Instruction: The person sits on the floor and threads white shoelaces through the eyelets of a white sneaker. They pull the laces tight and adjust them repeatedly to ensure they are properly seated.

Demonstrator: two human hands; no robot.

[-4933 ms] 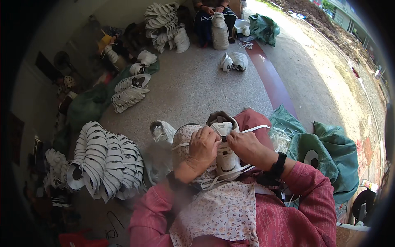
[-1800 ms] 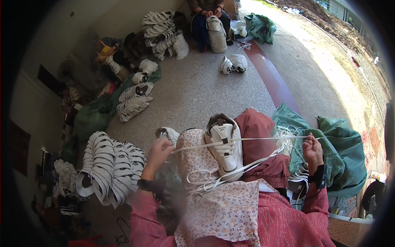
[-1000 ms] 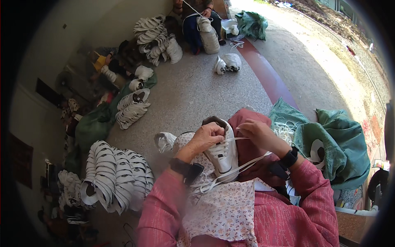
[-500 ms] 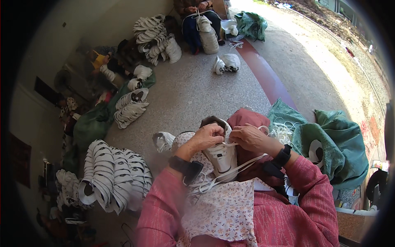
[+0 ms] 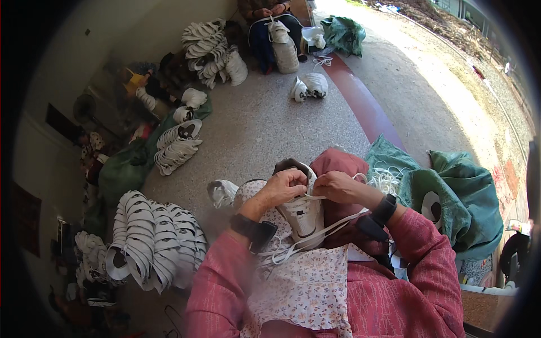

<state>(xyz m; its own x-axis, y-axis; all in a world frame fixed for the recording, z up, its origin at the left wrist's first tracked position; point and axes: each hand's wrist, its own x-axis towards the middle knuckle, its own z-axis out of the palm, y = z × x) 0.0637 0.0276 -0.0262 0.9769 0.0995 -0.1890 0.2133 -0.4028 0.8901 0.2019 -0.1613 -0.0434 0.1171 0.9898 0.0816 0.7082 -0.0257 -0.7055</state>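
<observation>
A white shoe upper with a brown lining lies across my lap, its toe pointing toward me. My left hand is closed on the left edge of its opening, the fingertips partly hidden. At the opposite edge my right hand pinches a white shoelace, close to the left fingertips. The long ends of the lace trail over the toe and onto my flowered apron.
A heap of loose white laces lies beside green sacks on the right. Stacked white uppers stand at the left, with more stacks farther off. Across the floor sits another person, handling uppers.
My right hand has turned slightly, its fingers curling in closer over the lace. The left hand and the upper stay nearly still. The far person's hands have shifted a little.
</observation>
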